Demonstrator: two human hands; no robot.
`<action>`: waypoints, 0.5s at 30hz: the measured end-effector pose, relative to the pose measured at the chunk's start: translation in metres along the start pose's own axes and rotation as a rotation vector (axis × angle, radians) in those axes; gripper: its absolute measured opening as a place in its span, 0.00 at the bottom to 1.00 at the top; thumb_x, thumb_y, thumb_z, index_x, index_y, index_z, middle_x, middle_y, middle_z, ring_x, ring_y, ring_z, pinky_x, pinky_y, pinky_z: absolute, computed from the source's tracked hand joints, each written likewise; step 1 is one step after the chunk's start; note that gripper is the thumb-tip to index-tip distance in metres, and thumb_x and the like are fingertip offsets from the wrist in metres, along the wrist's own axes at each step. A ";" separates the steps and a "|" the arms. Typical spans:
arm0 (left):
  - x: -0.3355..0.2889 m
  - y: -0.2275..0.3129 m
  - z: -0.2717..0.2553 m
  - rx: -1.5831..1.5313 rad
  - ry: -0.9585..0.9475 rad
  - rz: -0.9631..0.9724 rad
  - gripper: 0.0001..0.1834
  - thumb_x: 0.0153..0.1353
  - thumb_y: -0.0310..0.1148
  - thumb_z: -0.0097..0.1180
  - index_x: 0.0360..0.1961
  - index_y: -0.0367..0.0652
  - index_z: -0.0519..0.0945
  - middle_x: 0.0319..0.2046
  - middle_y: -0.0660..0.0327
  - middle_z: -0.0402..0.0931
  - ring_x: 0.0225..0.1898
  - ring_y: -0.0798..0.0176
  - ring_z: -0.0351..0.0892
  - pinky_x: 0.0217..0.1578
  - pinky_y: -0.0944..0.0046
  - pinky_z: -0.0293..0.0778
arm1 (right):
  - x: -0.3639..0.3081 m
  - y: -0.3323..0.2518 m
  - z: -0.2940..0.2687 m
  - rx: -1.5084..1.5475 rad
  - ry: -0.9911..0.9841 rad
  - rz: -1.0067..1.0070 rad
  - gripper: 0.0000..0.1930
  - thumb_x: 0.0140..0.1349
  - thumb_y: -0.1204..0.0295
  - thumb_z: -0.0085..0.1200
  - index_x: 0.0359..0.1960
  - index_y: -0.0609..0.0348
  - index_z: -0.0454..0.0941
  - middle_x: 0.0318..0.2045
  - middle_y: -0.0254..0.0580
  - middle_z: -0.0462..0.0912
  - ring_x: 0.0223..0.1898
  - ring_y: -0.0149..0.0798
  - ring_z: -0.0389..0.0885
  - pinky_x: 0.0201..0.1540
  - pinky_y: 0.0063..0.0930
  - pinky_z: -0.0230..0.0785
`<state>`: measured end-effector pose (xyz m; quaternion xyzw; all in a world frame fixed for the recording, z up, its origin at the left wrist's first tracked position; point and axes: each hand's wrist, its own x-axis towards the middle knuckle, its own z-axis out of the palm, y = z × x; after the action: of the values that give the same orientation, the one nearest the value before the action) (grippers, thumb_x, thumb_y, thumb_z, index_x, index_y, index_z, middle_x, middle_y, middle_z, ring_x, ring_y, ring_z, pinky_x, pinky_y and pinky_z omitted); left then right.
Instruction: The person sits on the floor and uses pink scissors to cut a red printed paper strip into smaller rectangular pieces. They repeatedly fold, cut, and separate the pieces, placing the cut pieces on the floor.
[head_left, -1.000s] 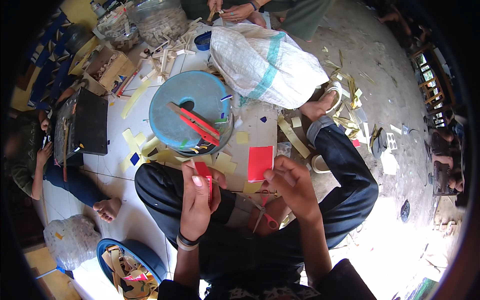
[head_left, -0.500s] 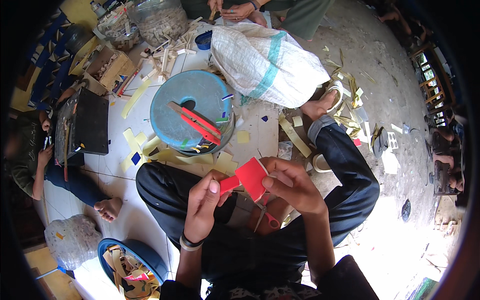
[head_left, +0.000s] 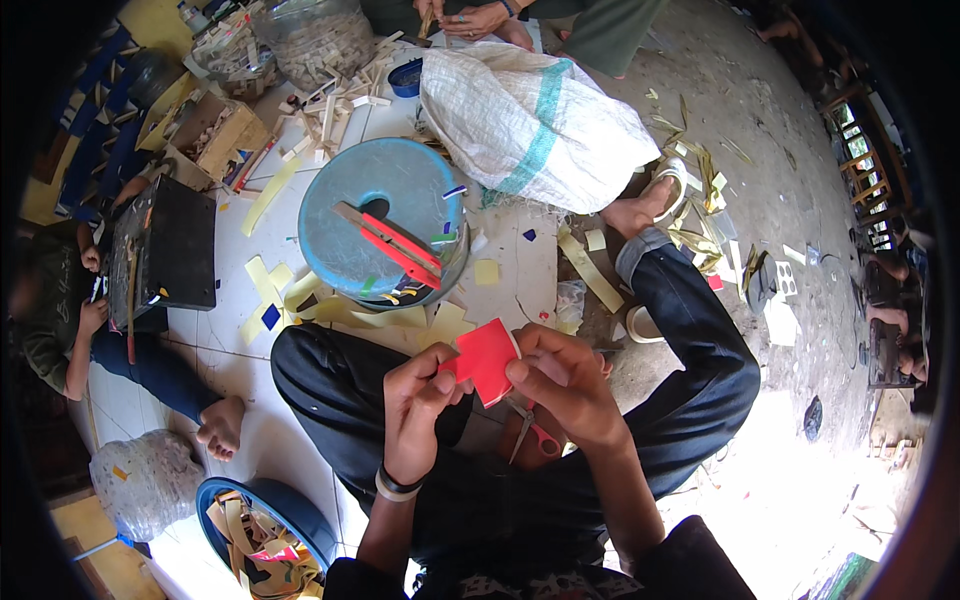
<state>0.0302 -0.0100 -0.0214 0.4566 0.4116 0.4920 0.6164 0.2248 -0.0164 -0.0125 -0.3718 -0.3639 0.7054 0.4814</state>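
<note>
Small red piece (head_left: 450,369) in l. fingers (head_left: 432,392): mostly hid. Flat red rectangular card (head_left: 485,350): edge part. hid. by r. fingers (head_left: 540,390). Pink-handled metal scissors (head_left: 522,433), approx. 5–6 o'clock: upper end hid. Co-worker's dk-green trouser leg (head_left: 622,42), 12 o'clock: cropped @ top.

At centre, the red sheet (head_left: 484,360) looks smooth and papery. In the upper middle, the blue stool (head_left: 335,205) looks like scuffed plastic, the white sack (head_left: 500,110) rough-woven; upper left, sticks (head_left: 329,117) look wooden.

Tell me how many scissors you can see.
1 clearly visible: metal scissors with coral-red plastic handles, below the right hand. Others may be hidden; the small pale object a co-worker holds at left is too unclear to identify.
</note>
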 end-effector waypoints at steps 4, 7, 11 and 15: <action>0.001 -0.001 0.001 -0.016 0.009 -0.005 0.19 0.69 0.39 0.55 0.38 0.29 0.81 0.26 0.65 0.73 0.28 0.73 0.67 0.31 0.69 0.61 | 0.000 0.011 0.000 0.016 -0.020 -0.011 0.06 0.75 0.74 0.61 0.43 0.65 0.80 0.39 0.32 0.80 0.45 0.24 0.78 0.51 0.25 0.70; -0.001 -0.002 0.001 -0.034 0.015 -0.015 0.18 0.69 0.38 0.54 0.37 0.28 0.81 0.25 0.65 0.72 0.28 0.73 0.67 0.31 0.69 0.61 | -0.002 0.014 0.000 -0.031 -0.004 -0.024 0.06 0.75 0.74 0.62 0.43 0.66 0.80 0.39 0.32 0.81 0.45 0.24 0.78 0.51 0.24 0.70; -0.001 -0.001 -0.001 -0.030 -0.013 -0.008 0.19 0.72 0.39 0.54 0.33 0.30 0.79 0.25 0.66 0.72 0.28 0.72 0.67 0.31 0.69 0.61 | -0.004 0.013 0.001 -0.029 0.010 -0.015 0.06 0.74 0.74 0.62 0.43 0.66 0.80 0.38 0.32 0.81 0.44 0.24 0.78 0.51 0.24 0.70; 0.001 -0.002 0.001 -0.027 -0.022 0.053 0.18 0.74 0.36 0.57 0.30 0.32 0.78 0.25 0.68 0.72 0.28 0.76 0.65 0.30 0.70 0.60 | -0.004 0.013 0.002 -0.063 0.014 -0.043 0.06 0.74 0.75 0.62 0.42 0.65 0.80 0.36 0.30 0.79 0.42 0.23 0.77 0.48 0.22 0.69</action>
<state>0.0316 -0.0094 -0.0230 0.4643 0.3860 0.5086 0.6138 0.2183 -0.0245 -0.0224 -0.3838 -0.3903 0.6806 0.4871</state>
